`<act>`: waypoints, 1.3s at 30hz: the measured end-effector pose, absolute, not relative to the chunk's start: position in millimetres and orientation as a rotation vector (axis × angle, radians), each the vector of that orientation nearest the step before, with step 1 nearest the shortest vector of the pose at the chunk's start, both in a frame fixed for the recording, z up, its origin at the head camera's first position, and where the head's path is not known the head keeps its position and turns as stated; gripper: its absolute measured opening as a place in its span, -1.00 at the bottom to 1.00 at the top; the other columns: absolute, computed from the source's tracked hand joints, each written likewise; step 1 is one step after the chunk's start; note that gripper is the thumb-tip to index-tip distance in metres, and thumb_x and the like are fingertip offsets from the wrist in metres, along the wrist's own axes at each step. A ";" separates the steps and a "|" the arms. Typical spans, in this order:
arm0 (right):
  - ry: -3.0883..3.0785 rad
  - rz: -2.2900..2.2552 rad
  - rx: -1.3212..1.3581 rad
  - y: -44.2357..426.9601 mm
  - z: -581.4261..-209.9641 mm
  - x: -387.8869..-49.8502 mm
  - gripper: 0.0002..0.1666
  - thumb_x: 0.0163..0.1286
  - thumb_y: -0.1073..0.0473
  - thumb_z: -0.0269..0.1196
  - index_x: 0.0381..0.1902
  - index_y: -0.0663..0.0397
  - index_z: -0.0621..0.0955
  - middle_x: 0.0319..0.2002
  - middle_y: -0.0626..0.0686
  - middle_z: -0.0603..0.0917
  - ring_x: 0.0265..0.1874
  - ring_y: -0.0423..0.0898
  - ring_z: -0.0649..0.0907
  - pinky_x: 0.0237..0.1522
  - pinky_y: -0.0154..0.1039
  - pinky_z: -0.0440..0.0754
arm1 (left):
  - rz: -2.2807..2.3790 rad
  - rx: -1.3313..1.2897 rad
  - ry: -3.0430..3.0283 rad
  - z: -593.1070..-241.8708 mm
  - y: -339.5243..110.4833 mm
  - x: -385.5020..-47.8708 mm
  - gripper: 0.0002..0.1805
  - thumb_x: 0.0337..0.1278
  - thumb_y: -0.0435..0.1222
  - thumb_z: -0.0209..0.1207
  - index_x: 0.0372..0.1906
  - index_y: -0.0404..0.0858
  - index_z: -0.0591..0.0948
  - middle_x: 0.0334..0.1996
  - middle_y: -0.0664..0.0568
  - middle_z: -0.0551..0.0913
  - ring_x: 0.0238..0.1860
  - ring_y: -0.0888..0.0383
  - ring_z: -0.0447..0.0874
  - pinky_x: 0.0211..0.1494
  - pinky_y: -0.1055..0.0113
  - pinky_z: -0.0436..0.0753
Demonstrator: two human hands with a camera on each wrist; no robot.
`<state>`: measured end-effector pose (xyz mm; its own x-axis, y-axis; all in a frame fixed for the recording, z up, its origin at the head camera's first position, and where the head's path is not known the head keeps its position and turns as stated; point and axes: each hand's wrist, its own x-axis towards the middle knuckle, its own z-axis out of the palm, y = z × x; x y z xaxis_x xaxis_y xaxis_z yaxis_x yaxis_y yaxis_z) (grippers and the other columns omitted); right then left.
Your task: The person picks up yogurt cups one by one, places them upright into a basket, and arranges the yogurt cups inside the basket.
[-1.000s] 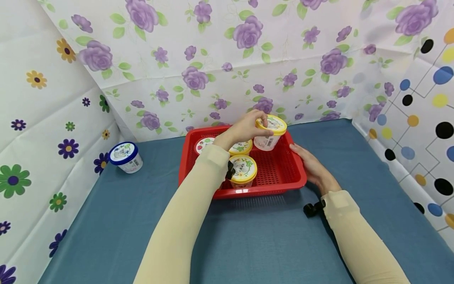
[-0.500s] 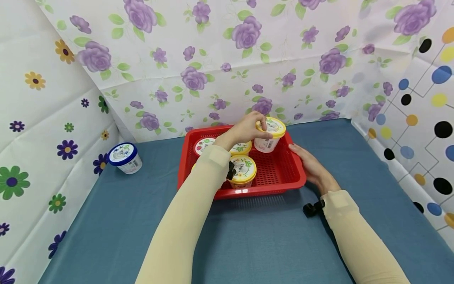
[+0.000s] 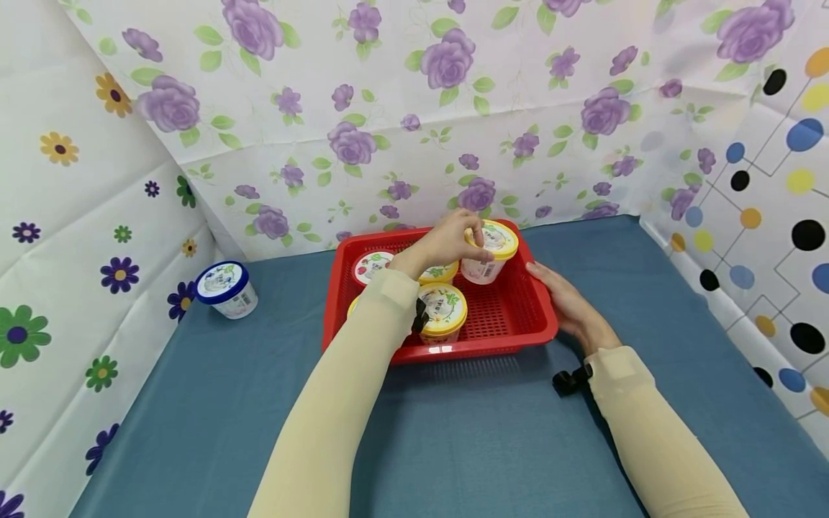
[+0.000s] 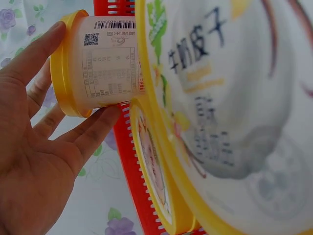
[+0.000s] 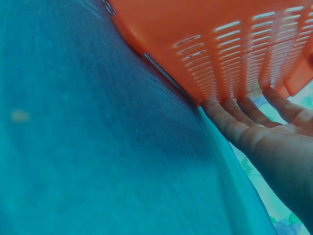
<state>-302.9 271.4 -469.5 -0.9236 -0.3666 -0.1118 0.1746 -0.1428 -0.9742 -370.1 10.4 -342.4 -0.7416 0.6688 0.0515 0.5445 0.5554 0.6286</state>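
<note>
My left hand (image 3: pixel 445 244) pinches a white ice-cream tub (image 3: pixel 497 242) by its yellow lid. The tub is tilted a little at the back right of a red plastic basket (image 3: pixel 499 345); whether its base touches the basket floor cannot be told. In the left wrist view, thumb and fingers (image 4: pixel 98 129) lie on either side of the tub's lid (image 4: pixel 61 63). My right hand (image 3: pixel 573 306) rests against the basket's right side, and in the right wrist view its straight fingers (image 5: pixel 225 120) touch the slotted wall (image 5: pixel 195 29).
Inside the basket stand more tubs: a yellow-lidded one (image 3: pixel 443 309) at the front, another (image 3: pixel 440 272) behind it, and a red-rimmed one (image 3: pixel 372 265) at the left. A blue-lidded tub (image 3: pixel 223 284) stands apart on the blue cloth (image 3: pixel 453 432). Patterned sheets hang around the table.
My left hand has lowered the tub slightly into the basket and shifted it a little left. The right hand has stayed at the basket's side.
</note>
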 end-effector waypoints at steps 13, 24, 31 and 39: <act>1.780 -2.116 -0.238 271.8 -467.0 -302.6 -0.21 0.67 -0.24 -0.02 0.67 -0.09 0.10 0.42 0.24 0.46 0.09 0.02 0.73 0.02 -0.03 0.74 | 0.946 1.031 2.548 -350.6 8.8 -371.3 -0.69 0.24 -0.09 0.45 -0.24 -0.17 0.58 0.30 -0.02 0.43 0.43 -0.02 0.35 0.39 0.11 0.46; 1.780 -2.117 -0.207 272.4 -468.7 -301.4 -0.26 0.69 -0.22 -0.05 0.66 -0.14 0.13 0.45 0.32 0.38 0.06 0.02 0.73 0.00 -0.03 0.75 | 0.907 1.041 2.541 -352.2 9.7 -371.4 -0.70 0.25 -0.09 0.45 -0.23 -0.15 0.59 0.38 -0.04 0.41 0.45 -0.01 0.32 0.40 0.12 0.45; 1.763 -2.124 -0.210 271.9 -469.2 -301.1 -0.26 0.68 -0.22 -0.04 0.65 -0.13 0.13 0.44 0.30 0.41 0.07 0.04 0.73 0.00 -0.03 0.75 | 0.864 1.013 2.547 -354.3 9.7 -370.5 -0.72 0.26 -0.09 0.44 -0.26 -0.15 0.59 0.43 -0.06 0.37 0.47 -0.02 0.30 0.40 0.15 0.45; 1.756 -2.127 -0.203 272.7 -468.4 -301.4 -0.23 0.68 -0.22 -0.03 0.66 -0.09 0.10 0.39 0.23 0.49 0.05 0.01 0.74 -0.02 -0.05 0.76 | 0.808 1.031 2.552 -349.8 13.3 -371.2 -0.71 0.25 -0.11 0.45 -0.28 -0.16 0.59 0.29 -0.06 0.47 0.25 0.04 0.44 0.14 0.20 0.50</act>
<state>-301.4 272.7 -468.4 -0.9197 -0.3725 -0.1242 0.1925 -0.1521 -0.9694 -371.2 13.3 -349.8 -0.7095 0.7035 -0.0413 0.5517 0.5910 0.5885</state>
